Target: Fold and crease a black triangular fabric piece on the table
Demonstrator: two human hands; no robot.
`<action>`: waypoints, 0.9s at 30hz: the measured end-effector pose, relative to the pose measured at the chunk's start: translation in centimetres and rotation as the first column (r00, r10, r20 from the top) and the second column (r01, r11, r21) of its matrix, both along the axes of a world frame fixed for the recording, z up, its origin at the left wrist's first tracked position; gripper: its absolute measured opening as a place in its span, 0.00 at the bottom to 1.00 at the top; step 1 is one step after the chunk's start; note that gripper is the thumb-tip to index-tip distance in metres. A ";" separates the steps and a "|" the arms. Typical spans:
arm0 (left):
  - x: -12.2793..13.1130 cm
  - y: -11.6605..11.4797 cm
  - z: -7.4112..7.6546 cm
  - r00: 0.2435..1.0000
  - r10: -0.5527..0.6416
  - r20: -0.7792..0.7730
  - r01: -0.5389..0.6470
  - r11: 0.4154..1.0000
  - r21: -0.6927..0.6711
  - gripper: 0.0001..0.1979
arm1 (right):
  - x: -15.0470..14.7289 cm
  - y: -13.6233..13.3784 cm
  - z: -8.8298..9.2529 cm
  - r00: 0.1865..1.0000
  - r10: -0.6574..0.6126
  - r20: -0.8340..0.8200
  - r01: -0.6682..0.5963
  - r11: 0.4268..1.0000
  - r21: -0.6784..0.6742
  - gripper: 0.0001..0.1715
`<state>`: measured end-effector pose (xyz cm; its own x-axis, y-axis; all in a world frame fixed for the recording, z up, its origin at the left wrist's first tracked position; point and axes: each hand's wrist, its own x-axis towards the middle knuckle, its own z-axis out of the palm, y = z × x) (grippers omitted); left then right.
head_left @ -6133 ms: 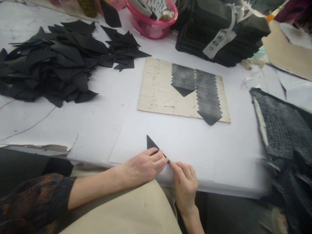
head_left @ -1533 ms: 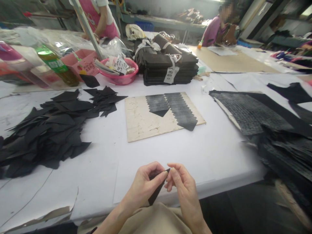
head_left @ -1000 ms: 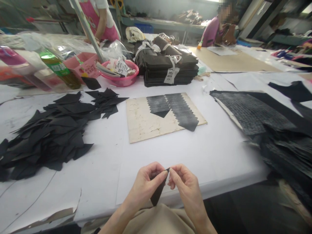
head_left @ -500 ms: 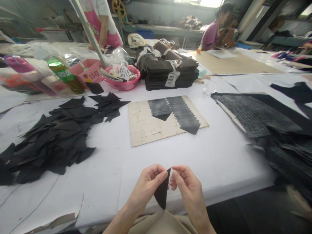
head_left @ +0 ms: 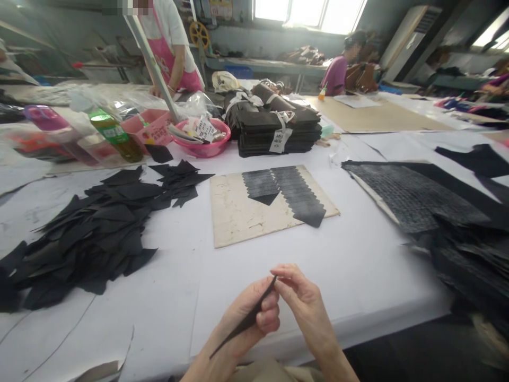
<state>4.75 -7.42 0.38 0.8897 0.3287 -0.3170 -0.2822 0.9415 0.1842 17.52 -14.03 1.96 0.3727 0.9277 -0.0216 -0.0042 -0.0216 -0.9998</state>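
Observation:
A thin black cut piece (head_left: 248,321), perhaps leather or fabric, is gripped in my left hand (head_left: 254,305) close to the table's front edge. It is seen nearly edge-on, slanting from lower left to upper right. At its upper tip, the thumb and fingers of my right hand (head_left: 300,297) are pinched together on the corner. Beyond my hands lies a beige board (head_left: 238,225), on which two rows of overlapping black pieces (head_left: 304,196) are laid out with their pointed ends toward me. A large heap of loose black pieces (head_left: 95,228) spreads over the table to the left.
Dark textured sheets (head_left: 417,191) cover the table's right side. Tied black bundles (head_left: 278,127), a pink basin (head_left: 202,146), a pink basket (head_left: 149,127) and a green-labelled bottle (head_left: 113,132) stand along the back. A slanted pole (head_left: 153,66) rises there. Two people are farther off.
The black piece has turned from hanging broadside to nearly edge-on across my left hand. My right fingers have closed in on its tip. The view has tilted slightly upward.

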 end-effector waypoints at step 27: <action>-6.5 -2.2 0.9 0.785 -0.098 -0.611 0.556 0.544 0.628 0.19 | -1.7 -0.2 -0.1 0.956 -0.192 -0.221 0.150 0.969 -0.194 0.19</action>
